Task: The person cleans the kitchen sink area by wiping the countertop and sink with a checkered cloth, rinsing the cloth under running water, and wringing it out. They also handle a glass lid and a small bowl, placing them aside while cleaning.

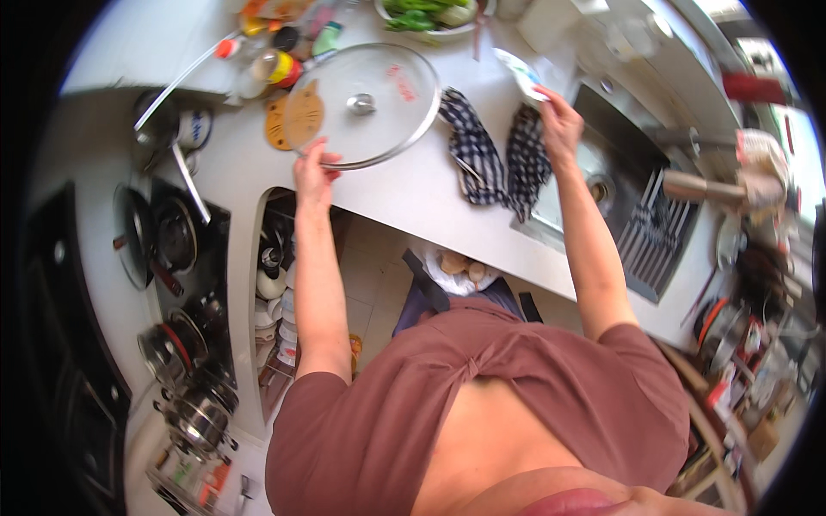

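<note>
My left hand (316,169) grips the near-left rim of a round glass pot lid (342,132) with a metal edge and a knob in its middle. Red marking shows on the glass. The lid partly covers an orange cat-face trivet (277,122) on the white countertop (393,187). In my right hand (560,126) is a small white packet (518,73) with coloured print, held at its near end. Below that hand lies a dark checked cloth piece (528,158), and a second checked cloth piece (476,155) lies to its left. They resemble oversleeves.
A steel sink (590,155) with a ribbed rack (652,232) is at the right. Several condiment bottles (277,68) stand behind the lid, near a bowl of green vegetables (426,16). Pots (197,419) and a lidded pan (139,235) are at the left by the stove.
</note>
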